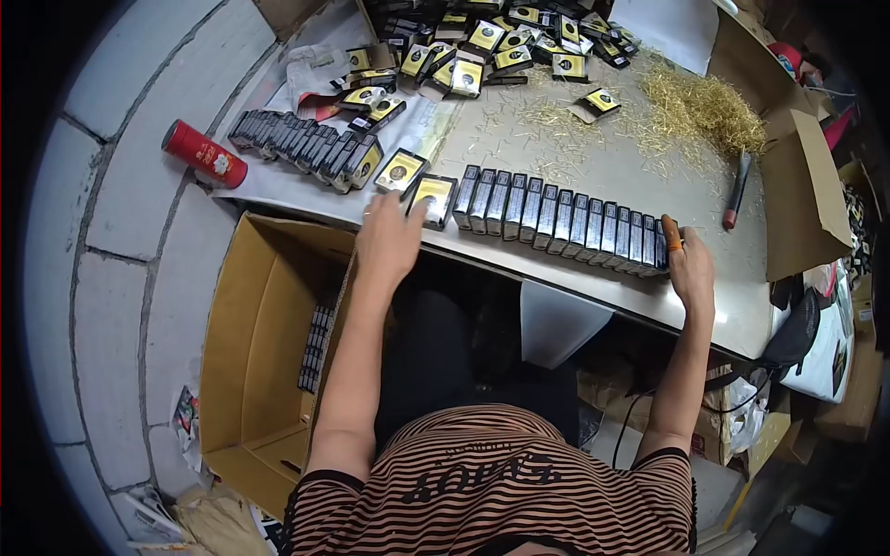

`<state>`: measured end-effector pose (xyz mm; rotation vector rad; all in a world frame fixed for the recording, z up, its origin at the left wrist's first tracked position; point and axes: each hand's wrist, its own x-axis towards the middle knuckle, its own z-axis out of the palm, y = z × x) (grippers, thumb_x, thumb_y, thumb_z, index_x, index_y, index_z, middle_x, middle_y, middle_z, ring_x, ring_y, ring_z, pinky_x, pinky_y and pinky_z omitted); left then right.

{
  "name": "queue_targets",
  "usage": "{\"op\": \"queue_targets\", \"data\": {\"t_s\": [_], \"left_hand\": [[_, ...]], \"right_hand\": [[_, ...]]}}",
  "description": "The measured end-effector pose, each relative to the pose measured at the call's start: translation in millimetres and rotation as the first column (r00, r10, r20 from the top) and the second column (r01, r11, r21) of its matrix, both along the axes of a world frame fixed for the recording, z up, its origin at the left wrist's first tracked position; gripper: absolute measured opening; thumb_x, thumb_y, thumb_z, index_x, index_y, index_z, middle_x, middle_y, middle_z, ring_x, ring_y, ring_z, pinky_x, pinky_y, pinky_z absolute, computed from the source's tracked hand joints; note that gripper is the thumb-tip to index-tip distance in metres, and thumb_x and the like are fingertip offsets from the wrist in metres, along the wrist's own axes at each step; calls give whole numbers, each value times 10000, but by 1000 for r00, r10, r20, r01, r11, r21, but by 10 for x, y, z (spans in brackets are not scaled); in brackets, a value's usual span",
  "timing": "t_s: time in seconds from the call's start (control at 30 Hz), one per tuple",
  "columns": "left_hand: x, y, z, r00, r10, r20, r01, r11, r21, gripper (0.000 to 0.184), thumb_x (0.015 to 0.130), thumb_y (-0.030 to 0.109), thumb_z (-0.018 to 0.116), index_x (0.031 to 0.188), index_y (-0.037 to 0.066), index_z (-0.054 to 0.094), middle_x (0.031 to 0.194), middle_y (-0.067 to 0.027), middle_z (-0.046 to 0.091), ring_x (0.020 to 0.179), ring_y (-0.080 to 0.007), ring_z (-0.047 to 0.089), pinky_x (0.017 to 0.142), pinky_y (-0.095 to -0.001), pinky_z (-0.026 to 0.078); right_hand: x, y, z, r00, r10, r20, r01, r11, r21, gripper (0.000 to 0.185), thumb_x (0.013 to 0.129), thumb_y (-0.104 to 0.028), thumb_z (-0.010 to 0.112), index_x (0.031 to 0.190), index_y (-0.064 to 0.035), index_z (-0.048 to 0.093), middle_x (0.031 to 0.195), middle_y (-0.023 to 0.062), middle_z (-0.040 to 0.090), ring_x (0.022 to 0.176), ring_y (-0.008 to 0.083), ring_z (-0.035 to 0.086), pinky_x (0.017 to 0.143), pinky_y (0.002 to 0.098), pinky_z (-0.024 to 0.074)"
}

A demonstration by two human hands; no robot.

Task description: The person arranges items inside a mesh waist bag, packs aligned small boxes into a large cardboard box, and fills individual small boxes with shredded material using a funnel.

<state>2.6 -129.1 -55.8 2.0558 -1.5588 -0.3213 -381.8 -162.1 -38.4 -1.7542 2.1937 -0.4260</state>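
A long row of small dark boxes (547, 218) stands on edge along the table's front. My right hand (688, 259), with an orange cover on one finger, rests against the row's right end. Near the row's left end, my left hand (391, 227) has its fingers apart, touching the lower edges of two flat yellow-and-black boxes: one (401, 171) at the left, the other (433, 199) beside the row. A second row of upright boxes (301, 144) stands farther left.
Loose yellow-and-black boxes (487, 46) are heaped at the back. Gold-coloured pins (700, 102) lie piled at the back right. A red can (204, 153) is at the left edge, a dark tool (737, 190) at the right. Below left is an open carton (269, 324).
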Motion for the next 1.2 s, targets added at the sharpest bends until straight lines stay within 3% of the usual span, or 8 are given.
{"op": "queue_targets", "data": {"t_s": [0.23, 0.37, 0.47, 0.53, 0.8, 0.97, 1.03, 1.2], "left_hand": [[-182, -47, -20, 977, 51, -207, -52, 999, 2, 397, 890, 191, 570, 1168, -87, 522, 913, -150, 575, 795, -315, 574, 796, -395, 477], [-160, -131, -135, 631, -45, -775, -153, 971, -181, 393, 886, 181, 565, 1164, -92, 517, 852, -135, 568, 746, -294, 577, 767, -373, 479], [-325, -237, -216, 726, -7, -687, -131, 980, -149, 349, 903, 189, 545, 1136, -71, 539, 840, -131, 578, 760, -288, 572, 759, -366, 470], [-327, -300, -435, 952, -152, -267, 54, 938, -343, 294, 926, 196, 508, 1086, -43, 570, 906, -138, 592, 792, -287, 571, 768, -357, 460], [-603, -235, -338, 876, 51, -480, -308, 825, -474, 278, 927, 193, 517, 1079, -31, 585, 969, -128, 600, 863, -271, 567, 809, -331, 458], [-106, 444, 575, 881, 45, -472, -427, 505, -750, 309, 917, 204, 576, 1129, -21, 582, 1017, -76, 614, 875, -174, 548, 849, -290, 428], [280, 763, 836, 885, -37, -464, -427, 330, -842, 310, 885, 205, 630, 1128, 18, 582, 1061, -73, 607, 836, -169, 566, 799, -284, 461], [904, 1737, 1269, 954, 21, -300, -301, 113, -947, 340, 838, 149, 687, 1150, 60, 585, 1148, -88, 576, 1005, -191, 555, 908, -333, 452]], "right_hand": [[52, -52, -86, 999, 1, 43, -1, 1000, 1, 690, 934, -594, 401, 836, 68, 570, 778, 220, 631, 718, 356, 593, 722, 412, 469], [135, -101, -87, 998, 32, 47, -32, 999, -5, 683, 935, -578, 412, 794, 73, 562, 769, 220, 630, 711, 359, 591, 715, 409, 470], [186, -132, -55, 998, 23, 66, -24, 1000, 9, 682, 934, -571, 419, 775, 76, 561, 757, 217, 626, 692, 353, 583, 709, 408, 469], [200, -147, -55, 997, 32, 76, -35, 999, 39, 681, 933, -565, 425, 756, 79, 559, 745, 215, 623, 674, 347, 574, 703, 407, 469], [454, -188, -133, 958, 126, 256, -120, 992, -42, 670, 926, -542, 473, 750, 97, 569, 684, 163, 581, 615, 264, 519, 644, 367, 451], [1292, -246, 164, 790, 314, 527, -146, 931, -335, 606, 942, -466, 508, 745, 104, 572, 650, 80, 532, 620, 155, 458, 571, 303, 392], [1817, -407, 167, 532, 398, 747, -180, 915, -360, 572, 946, -435, 524, 772, 106, 586, 642, 67, 517, 597, 139, 414, 537, 288, 361], [3707, 39, 431, 161, 154, 975, -501, 864, -53, 279, 862, -215, 604, 801, 51, 662, 724, 83, 600, 607, 151, 523, 555, 234, 422]]}}
